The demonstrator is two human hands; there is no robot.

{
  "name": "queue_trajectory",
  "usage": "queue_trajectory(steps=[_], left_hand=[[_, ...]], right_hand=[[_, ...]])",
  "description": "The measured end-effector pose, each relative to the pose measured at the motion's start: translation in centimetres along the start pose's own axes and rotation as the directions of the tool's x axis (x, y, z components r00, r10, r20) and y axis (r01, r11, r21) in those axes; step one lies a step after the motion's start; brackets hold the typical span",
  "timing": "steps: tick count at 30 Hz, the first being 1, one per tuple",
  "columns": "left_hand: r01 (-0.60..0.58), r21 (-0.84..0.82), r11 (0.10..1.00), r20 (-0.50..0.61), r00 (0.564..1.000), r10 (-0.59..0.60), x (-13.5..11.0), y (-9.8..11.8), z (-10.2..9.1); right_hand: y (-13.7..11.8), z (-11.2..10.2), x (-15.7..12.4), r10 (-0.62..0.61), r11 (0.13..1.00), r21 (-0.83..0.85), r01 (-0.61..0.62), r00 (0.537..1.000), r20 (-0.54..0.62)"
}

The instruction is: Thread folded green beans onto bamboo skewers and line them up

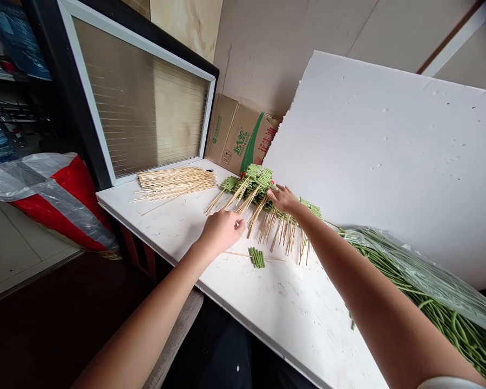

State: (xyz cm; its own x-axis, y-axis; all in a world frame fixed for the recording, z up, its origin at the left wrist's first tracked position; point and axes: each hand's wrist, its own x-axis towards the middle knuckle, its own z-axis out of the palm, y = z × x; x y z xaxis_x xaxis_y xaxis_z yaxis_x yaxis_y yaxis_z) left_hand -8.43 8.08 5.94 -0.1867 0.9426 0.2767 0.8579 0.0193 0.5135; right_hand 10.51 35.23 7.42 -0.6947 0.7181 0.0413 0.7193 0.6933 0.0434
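Note:
My right hand [282,199] lies on a pile of skewers threaded with short cut green bean pieces [263,181], fingers stretched out and thumb apart. Their bare wooden ends [275,224] point toward me. Just in front of the pile is my left hand [222,231], its fingers curled in toward the thumb; whether it holds anything is hidden. A single skewer with a short row of green bean pieces [257,257] lies flat on the white table [263,302], below and right of my left hand. Bare wooden skewers [174,181] are heaped to the left.
Long green beans [441,319] in a clear plastic bag lie at the right. A white foam board [389,151] stands behind the table, beside a cardboard box [238,132] and a framed glass panel [146,97]. A red and silver bag [68,194] is at the left.

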Motion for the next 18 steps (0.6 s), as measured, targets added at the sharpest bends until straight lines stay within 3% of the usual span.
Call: queue_trajectory(steps=[7,14,18], left_hand=[[0.024,0.035,0.999,0.005,1.0,-0.024,0.0,-0.3,-0.4],[0.014,0.047,0.999,0.013,1.0,-0.015,0.0,-0.4,-0.7],[-0.003,0.052,0.999,0.011,1.0,0.002,-0.2,-0.2,-1.1]], right_hand=[[-0.6,-0.6,0.6,-0.107,0.984,-0.146,0.101,0.994,-0.032],[-1.2,-0.6,0.9,-0.092,0.972,-0.222,0.083,0.995,-0.032],[-2.1,-1.2,0.9,-0.008,0.979,-0.204,0.006,1.0,-0.009]])
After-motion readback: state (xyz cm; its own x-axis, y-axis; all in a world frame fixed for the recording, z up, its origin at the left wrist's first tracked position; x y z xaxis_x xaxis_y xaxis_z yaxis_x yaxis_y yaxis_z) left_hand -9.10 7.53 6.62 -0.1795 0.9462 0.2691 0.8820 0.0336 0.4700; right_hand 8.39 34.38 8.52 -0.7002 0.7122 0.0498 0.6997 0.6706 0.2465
